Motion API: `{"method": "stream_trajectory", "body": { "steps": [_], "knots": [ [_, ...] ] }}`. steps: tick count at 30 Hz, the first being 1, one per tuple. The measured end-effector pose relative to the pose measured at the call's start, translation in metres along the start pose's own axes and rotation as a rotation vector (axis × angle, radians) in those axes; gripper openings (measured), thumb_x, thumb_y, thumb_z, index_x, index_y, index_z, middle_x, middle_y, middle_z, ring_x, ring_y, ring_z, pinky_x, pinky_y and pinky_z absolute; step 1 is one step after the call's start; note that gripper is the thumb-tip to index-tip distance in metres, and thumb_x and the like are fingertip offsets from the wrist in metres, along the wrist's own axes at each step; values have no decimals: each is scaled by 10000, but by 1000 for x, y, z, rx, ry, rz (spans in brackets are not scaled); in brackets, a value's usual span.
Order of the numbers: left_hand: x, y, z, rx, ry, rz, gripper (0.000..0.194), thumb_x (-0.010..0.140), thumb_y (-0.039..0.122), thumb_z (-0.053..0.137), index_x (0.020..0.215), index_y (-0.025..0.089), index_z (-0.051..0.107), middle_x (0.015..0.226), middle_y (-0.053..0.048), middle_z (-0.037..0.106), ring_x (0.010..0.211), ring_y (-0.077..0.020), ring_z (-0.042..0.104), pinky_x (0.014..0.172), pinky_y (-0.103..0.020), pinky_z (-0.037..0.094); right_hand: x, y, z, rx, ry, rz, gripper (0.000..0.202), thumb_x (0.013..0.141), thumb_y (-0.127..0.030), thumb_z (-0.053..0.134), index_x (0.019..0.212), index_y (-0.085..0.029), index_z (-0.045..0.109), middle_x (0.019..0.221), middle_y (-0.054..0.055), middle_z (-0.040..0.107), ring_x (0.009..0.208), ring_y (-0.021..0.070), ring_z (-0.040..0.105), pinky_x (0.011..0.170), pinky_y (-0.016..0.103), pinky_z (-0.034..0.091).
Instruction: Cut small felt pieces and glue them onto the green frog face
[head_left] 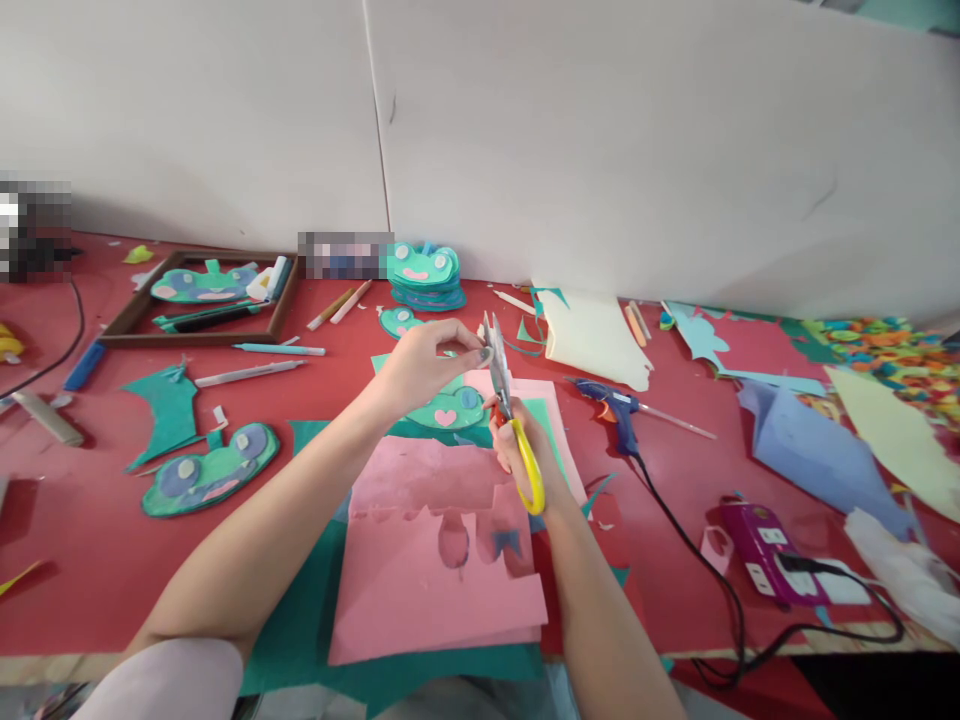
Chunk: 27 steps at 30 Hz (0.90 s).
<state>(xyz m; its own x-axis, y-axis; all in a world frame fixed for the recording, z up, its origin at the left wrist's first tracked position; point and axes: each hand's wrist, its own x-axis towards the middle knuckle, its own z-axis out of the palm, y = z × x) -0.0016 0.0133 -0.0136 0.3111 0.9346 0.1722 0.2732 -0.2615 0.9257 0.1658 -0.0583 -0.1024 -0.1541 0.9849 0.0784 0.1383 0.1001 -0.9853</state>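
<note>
My right hand [512,452] grips a pair of scissors [529,468] with yellow handles, blades pointing up and slightly parted. Beside the blades, my left hand [439,358] has thumb and fingers pinched together; what they hold, if anything, is too small to make out. Below my hands lie pink felt-like sheets [435,610] with cut-out shapes, on top of a dark green sheet [300,600]. Partly under my hands is a green frog-shaped cutout [424,412] with a pink heart on it.
A blue glue gun [616,405] with a black cord lies at right, near a purple power strip [765,550]. Stacked frog cutouts [424,275] stand by the wall. At left are another frog cutout [210,472], a brown frame [199,338] and pens. Colourful scraps [892,355] fill the far right.
</note>
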Motion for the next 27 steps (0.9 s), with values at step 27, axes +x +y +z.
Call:
{"method": "stream_trajectory", "body": {
  "steps": [27],
  "knots": [
    [-1,0,0,-7,-19,-12,207,745,371,662,740,169,618,925,-48,699,869,-174,657,833,-294,485,0,1,-2,-9,-41,-48,514,860,-633,394,1141,-208,458,725,-26,380,530,88,346,462,230,317]
  ]
}}
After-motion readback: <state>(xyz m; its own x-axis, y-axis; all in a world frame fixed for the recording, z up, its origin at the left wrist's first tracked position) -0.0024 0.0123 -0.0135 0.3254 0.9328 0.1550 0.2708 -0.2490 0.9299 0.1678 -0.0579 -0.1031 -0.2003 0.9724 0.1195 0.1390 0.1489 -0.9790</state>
